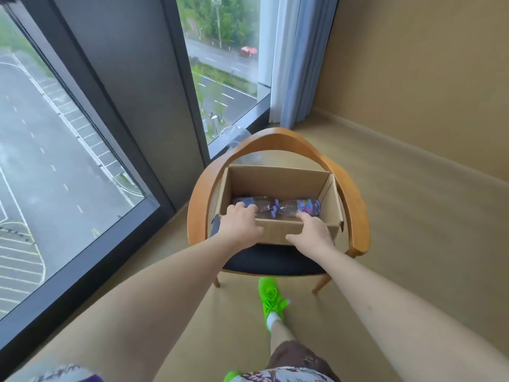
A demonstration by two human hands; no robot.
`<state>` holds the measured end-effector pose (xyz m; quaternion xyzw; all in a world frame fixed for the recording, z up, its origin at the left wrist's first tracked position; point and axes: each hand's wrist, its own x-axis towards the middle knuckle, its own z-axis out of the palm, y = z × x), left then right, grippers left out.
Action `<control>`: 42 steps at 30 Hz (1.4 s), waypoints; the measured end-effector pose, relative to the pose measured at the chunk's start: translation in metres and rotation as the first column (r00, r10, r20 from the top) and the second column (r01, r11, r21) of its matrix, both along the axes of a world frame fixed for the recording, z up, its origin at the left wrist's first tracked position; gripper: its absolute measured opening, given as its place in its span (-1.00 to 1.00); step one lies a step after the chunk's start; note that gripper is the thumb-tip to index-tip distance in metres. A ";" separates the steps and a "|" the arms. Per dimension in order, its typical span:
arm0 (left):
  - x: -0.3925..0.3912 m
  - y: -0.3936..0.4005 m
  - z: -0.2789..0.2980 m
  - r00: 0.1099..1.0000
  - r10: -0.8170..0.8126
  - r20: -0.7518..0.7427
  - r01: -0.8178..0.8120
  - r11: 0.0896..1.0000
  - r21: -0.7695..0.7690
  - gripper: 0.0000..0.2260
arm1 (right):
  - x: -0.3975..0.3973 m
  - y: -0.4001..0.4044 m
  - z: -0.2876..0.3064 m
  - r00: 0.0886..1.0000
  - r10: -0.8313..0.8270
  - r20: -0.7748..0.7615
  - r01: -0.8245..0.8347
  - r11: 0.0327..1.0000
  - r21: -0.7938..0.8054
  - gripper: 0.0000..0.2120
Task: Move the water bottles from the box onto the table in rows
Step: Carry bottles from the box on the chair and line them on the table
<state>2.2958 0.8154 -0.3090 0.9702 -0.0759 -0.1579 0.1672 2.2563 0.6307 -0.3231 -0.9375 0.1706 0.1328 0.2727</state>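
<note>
An open cardboard box (pixel 275 180) stands on the dark seat of a wooden chair (pixel 278 135). Two clear water bottles with purple labels and caps lie end to end on its floor, caps meeting in the middle: the left bottle (pixel 259 205) and the right bottle (pixel 304 206). My left hand (pixel 239 224) grips the box's near wall at the left, thumb outside and fingers curled over the rim against the left bottle. My right hand (pixel 311 230) holds the same wall further right, its fingertips hidden inside the box by the right bottle. No table is in view.
The chair stands in a room corner beside a floor-to-ceiling window (pixel 68 161), with a curtain (pixel 292 56) behind it. Clear plastic wrap (pixel 234 135) lies behind the chair's back. My foot in a green shoe (pixel 271 299) is on the floor just before the chair.
</note>
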 end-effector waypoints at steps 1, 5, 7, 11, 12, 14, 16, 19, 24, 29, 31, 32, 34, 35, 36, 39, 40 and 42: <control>0.017 -0.003 -0.008 1.000 0.006 -0.022 -0.005 1.000 0.015 -0.56 | 0.019 -0.006 -0.008 1.000 -0.004 -0.028 0.004 1.000 0.004 -0.36; 0.080 -0.019 -0.032 0.989 0.047 -0.144 -0.037 0.997 0.069 -0.62 | 0.090 -0.025 -0.035 0.995 0.012 -0.099 -0.009 1.000 0.023 -0.37; 0.108 -0.029 -0.042 0.979 0.050 -0.200 -0.034 0.996 0.080 -0.66 | 0.121 -0.035 -0.045 0.988 0.024 -0.151 -0.019 0.999 0.036 -0.38; 0.151 -0.046 -0.071 0.958 0.096 -0.268 -0.082 0.995 0.064 -0.53 | 0.169 -0.051 -0.071 0.968 0.056 -0.244 -0.051 0.998 0.030 -0.41; 0.157 -0.048 -0.079 0.955 0.104 -0.277 -0.091 0.994 0.059 -0.50 | 0.176 -0.054 -0.077 0.963 0.071 -0.260 -0.066 0.997 0.027 -0.40; 0.166 -0.051 -0.100 0.940 0.119 -0.320 -0.104 0.992 0.065 -0.48 | 0.191 -0.059 -0.096 0.945 0.094 -0.312 -0.093 0.996 0.017 -0.39; 0.170 -0.050 -0.121 0.921 0.129 -0.369 -0.106 0.991 0.081 -0.50 | 0.202 -0.061 -0.115 0.922 0.113 -0.370 -0.117 0.993 0.011 -0.38; 0.177 -0.046 -0.152 0.897 0.155 -0.414 -0.115 0.986 0.120 -0.47 | 0.216 -0.059 -0.145 0.881 0.142 -0.451 -0.158 0.987 0.002 -0.39; 0.189 -0.044 -0.196 0.888 0.164 -0.430 -0.084 0.976 0.200 -0.49 | 0.237 -0.051 -0.188 0.853 0.215 -0.476 -0.246 0.969 -0.003 -0.45; 0.191 -0.048 -0.230 0.891 0.089 -0.445 0.021 0.972 0.236 -0.42 | 0.248 -0.043 -0.219 0.828 0.359 -0.430 -0.477 0.854 -0.207 -0.38; 0.189 -0.050 -0.240 0.895 0.062 -0.443 0.053 0.969 0.243 -0.40 | 0.254 -0.042 -0.228 0.802 0.389 -0.453 -0.528 0.816 -0.235 -0.33; 0.189 -0.051 -0.244 0.898 0.055 -0.436 0.061 0.967 0.247 -0.39 | 0.257 -0.042 -0.233 0.784 0.400 -0.474 -0.552 0.800 -0.238 -0.32; 0.190 -0.052 -0.252 0.906 0.042 -0.421 0.077 0.962 0.263 -0.38 | 0.261 -0.043 -0.243 0.760 0.414 -0.502 -0.583 0.776 -0.243 -0.33; 0.190 -0.053 -0.255 0.911 0.037 -0.411 0.084 0.959 0.272 -0.39 | 0.262 -0.043 -0.247 0.757 0.416 -0.503 -0.590 0.766 -0.254 -0.34; 0.190 -0.054 -0.258 0.917 0.034 -0.398 0.087 0.955 0.283 -0.41 | 0.263 -0.044 -0.251 0.759 0.421 -0.496 -0.596 0.756 -0.272 -0.35; 0.190 -0.056 -0.264 0.930 0.024 -0.367 0.098 0.946 0.309 -0.43 | 0.264 -0.046 -0.261 0.765 0.433 -0.477 -0.608 0.729 -0.314 -0.37; 0.189 -0.057 -0.265 0.930 0.022 -0.367 0.100 0.945 0.312 -0.42 | 0.265 -0.047 -0.263 0.766 0.436 -0.472 -0.610 0.726 -0.318 -0.39; 0.186 -0.058 -0.269 0.921 0.023 -0.389 0.107 0.946 0.308 -0.36 | 0.266 -0.047 -0.268 0.775 0.440 -0.453 -0.606 0.721 -0.337 -0.45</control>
